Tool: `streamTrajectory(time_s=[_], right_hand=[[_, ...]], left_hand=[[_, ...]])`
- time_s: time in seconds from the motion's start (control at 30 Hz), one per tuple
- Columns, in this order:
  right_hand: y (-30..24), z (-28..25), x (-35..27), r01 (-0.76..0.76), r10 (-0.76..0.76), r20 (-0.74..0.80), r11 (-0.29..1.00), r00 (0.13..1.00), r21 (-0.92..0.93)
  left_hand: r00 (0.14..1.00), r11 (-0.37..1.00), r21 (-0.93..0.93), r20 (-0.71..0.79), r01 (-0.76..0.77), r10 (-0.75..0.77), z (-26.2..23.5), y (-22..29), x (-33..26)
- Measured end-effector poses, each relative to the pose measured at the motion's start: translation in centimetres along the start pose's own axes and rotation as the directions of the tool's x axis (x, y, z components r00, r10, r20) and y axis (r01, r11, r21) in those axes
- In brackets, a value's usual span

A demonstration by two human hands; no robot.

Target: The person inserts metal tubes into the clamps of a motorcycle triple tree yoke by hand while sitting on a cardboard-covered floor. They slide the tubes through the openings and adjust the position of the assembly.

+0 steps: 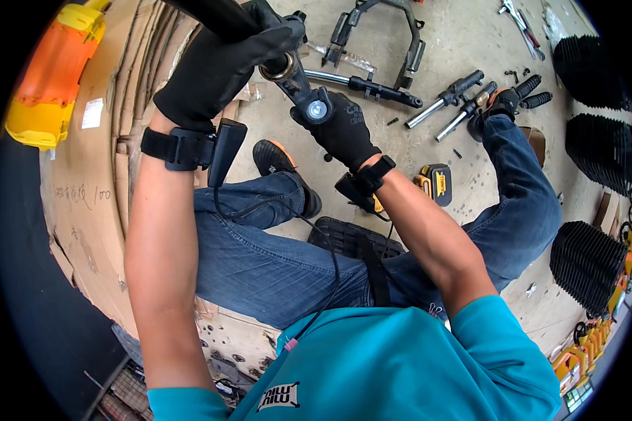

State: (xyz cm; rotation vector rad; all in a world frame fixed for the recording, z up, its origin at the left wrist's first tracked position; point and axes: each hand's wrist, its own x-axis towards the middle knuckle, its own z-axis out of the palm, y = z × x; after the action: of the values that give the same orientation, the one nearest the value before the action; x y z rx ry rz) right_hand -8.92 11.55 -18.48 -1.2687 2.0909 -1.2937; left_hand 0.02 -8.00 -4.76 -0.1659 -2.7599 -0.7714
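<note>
my left hand (214, 70), in a black glove, sits at the upper left of the frame, its grip curled around the black shaft (221, 17) close to where that meets the metal fitting (293, 85). holding so near the joint probably gives me the best control, since the shaft runs up out of view and its far weight would otherwise swing. a brass-coloured collar (279, 67) shows just below my glove.

my right hand (343, 128), upper middle, closes its grip on the lower end of the fitting, beside the round silver bolt head (317, 110). most of those fingertips are hidden, so i cannot tell how hard they press. the bolt faces up at me, likely so that i can see it, and the two hands at opposite ends should steady the piece against twisting.

i hold all this off the floor (274, 119), tilted down toward the right. a long shock absorber (372, 89) and two shorter ones (446, 98) (465, 111) lie there at upper right, within reach, i suppose, and the power tool (434, 184) lies between my legs, handy for the right arm.
</note>
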Motion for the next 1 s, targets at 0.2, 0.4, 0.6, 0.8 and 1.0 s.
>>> streamTrajectory(time_s=[0.2, 0.4, 0.6, 0.8, 1.0], right_hand=[[0.5, -0.3, 0.0, 0.052, -0.052, 0.052, 0.999, 0.997, -0.002], [1.4, -0.6, -1.3, 0.170, -0.170, 0.072, 0.985, 0.983, 0.012], [0.5, 0.2, -1.6, 0.167, -0.166, 0.031, 0.985, 0.986, -0.037], [0.5, 0.9, -1.7, 0.149, -0.148, 0.026, 0.985, 0.989, -0.084], [0.5, 1.0, -1.8, 0.151, -0.150, 0.029, 0.986, 0.988, -0.075]], left_hand=[[0.894, 0.736, -0.560, 0.018, 0.380, -0.448, 0.5, 2.1, 1.5], [0.859, 0.759, -0.521, -0.090, 0.390, -0.504, 1.7, 3.7, 1.5], [0.738, 0.618, -0.596, -0.063, 0.512, -0.672, 2.5, 5.0, 0.2], [0.663, 0.435, -0.760, -0.007, 0.483, -0.749, 3.7, 3.6, -0.8], [0.673, 0.498, -0.711, -0.048, 0.496, -0.738, 4.1, 4.0, -0.9]])
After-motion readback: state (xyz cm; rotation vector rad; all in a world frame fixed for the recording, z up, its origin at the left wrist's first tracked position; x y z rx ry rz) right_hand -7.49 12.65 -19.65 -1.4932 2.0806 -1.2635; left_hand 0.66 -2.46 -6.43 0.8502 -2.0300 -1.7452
